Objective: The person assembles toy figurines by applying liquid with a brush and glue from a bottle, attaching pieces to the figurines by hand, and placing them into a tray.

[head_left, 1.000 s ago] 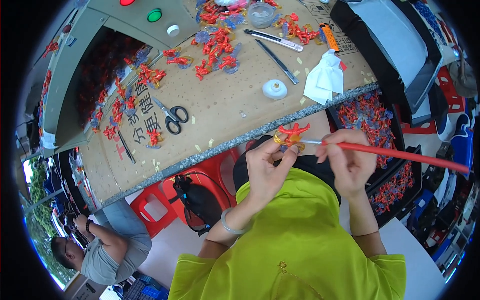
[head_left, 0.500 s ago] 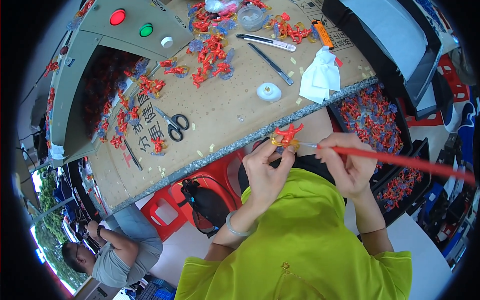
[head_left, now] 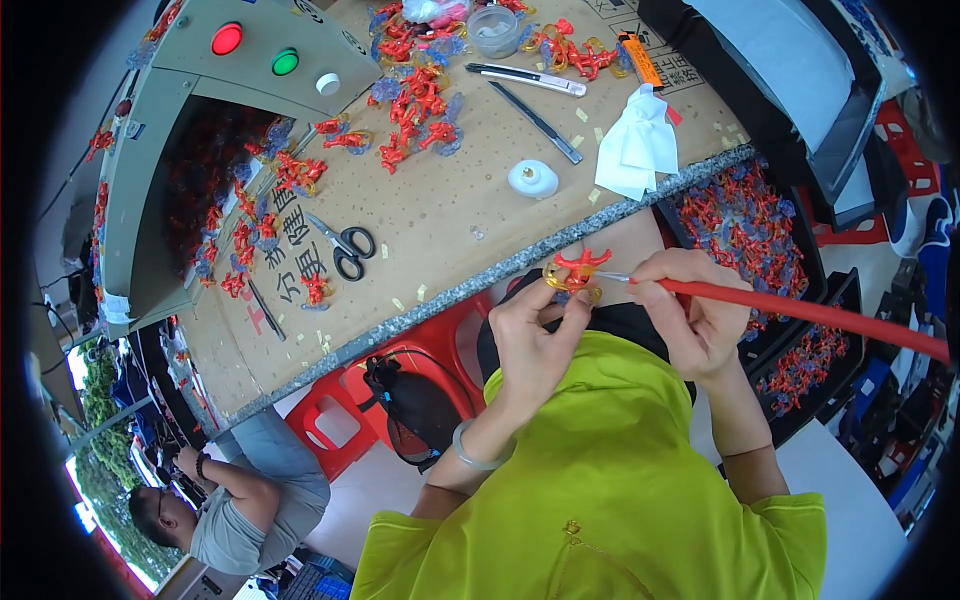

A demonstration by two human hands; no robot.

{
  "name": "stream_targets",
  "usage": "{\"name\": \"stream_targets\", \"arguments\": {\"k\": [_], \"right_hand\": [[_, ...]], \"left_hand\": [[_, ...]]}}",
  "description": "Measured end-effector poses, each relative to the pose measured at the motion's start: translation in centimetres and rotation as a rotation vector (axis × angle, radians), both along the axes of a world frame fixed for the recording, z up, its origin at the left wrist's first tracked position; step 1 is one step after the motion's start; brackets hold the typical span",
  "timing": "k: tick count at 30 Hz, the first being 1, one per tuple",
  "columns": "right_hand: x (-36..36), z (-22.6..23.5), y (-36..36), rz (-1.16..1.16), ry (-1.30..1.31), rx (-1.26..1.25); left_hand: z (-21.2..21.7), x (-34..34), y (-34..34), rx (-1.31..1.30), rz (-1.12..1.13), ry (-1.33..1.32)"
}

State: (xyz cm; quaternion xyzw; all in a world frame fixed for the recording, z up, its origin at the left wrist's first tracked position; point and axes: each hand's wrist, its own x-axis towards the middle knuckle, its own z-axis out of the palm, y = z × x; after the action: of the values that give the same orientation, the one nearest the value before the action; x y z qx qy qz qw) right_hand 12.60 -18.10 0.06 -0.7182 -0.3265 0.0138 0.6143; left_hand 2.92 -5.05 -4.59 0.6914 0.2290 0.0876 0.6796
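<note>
Left hand (head_left: 535, 335) pinches a small red and yellow figure (head_left: 575, 272) between thumb and fingertips, holding it just off the near edge of the worktable (head_left: 440, 215), above the person's lap. Right hand (head_left: 690, 315) is closed around a long red-handled brush (head_left: 800, 312), gripped like a pen, with its pale tip touching the figure's right side. Going down in size, the worktable is a brown board with a speckled grey strip along its near edge; at its far left corner stands a grey control box (head_left: 250, 50) with a red and a green button. Past the table's right edge sits a dark tray (head_left: 745, 215) filled with red and blue figures. A heap of similar red figures (head_left: 415, 100) spreads across the far middle of the board. Near the right edge lies a crumpled white cloth (head_left: 635, 145), and black scissors (head_left: 345, 245) lie toward the left, near the front edge. A white round dish (head_left: 533, 179) rests between them, with a dark pen (head_left: 540, 122) just beyond it. Below the near left corner, another person (head_left: 235, 505) in a grey shirt sits beside red stools (head_left: 330, 425).
</note>
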Motion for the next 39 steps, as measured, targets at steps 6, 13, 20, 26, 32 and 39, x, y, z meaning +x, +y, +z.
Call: {"name": "stream_targets", "arguments": {"k": [6, 13, 20, 26, 32, 39], "right_hand": [[0.2, -0.4, -0.5, -0.019, 0.077, 0.002], [0.6, -0.3, -1.2, -0.017, 0.072, -0.05], [-0.4, 0.1, -0.9, -0.033, 0.343, 0.114], [-1.3, 0.5, -0.3, 0.042, -0.126, -0.122], [-0.8, 0.6, 0.4, 0.041, -0.229, -0.069], [-0.4, 0.9, 0.4, 0.112, -0.189, -0.074]], "left_hand": [[1.4, 0.6, 1.1, -0.491, -0.027, -0.003], [1.1, 0.4, 1.2, -0.643, -0.066, 0.04], [1.2, 0.4, 1.3, -0.719, -0.041, 0.003], [1.2, 0.1, 1.1, -0.553, 0.052, -0.068], [1.5, 0.1, 0.9, -0.522, 0.069, -0.113], [1.4, -0.1, 1.0, -0.524, 0.077, -0.077]]}}
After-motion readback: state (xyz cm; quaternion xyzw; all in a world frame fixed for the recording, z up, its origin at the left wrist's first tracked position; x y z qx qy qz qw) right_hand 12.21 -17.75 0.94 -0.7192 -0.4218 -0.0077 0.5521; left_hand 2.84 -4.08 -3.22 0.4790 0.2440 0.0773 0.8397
